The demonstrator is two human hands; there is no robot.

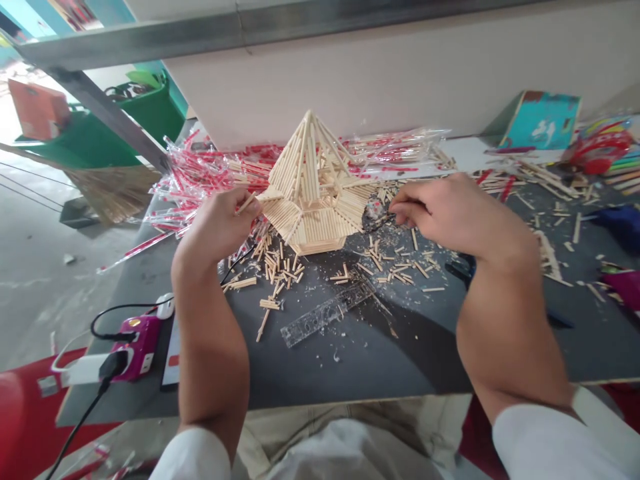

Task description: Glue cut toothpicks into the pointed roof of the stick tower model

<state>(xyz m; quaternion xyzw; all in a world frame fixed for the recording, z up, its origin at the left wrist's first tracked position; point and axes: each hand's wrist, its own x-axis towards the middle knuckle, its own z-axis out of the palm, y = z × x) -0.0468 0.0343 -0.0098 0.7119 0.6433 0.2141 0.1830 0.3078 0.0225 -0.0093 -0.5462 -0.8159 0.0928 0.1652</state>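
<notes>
A pointed model house (311, 193) built from thin wooden sticks stands upright on the dark table, with a steep roof and flared eaves. To its left, my left hand (223, 223) is closed in a pinch on a short wooden stick (245, 204), close by the left eave. Right of the model, my right hand (433, 210) has its fingers pressed together over the scraps; whatever they hold, if anything, I cannot make out. Cut stick pieces (280, 267) are scattered around the model's base. A clear ruler (327, 312) lies in front of it.
Red-and-clear plastic packets (200, 180) of sticks pile up behind and left. At the left edge are a purple power strip (137, 347) with cables and a phone or tablet (171, 353). A metal bar (280, 33) crosses above; a turquoise board (543, 120) leans at the back right.
</notes>
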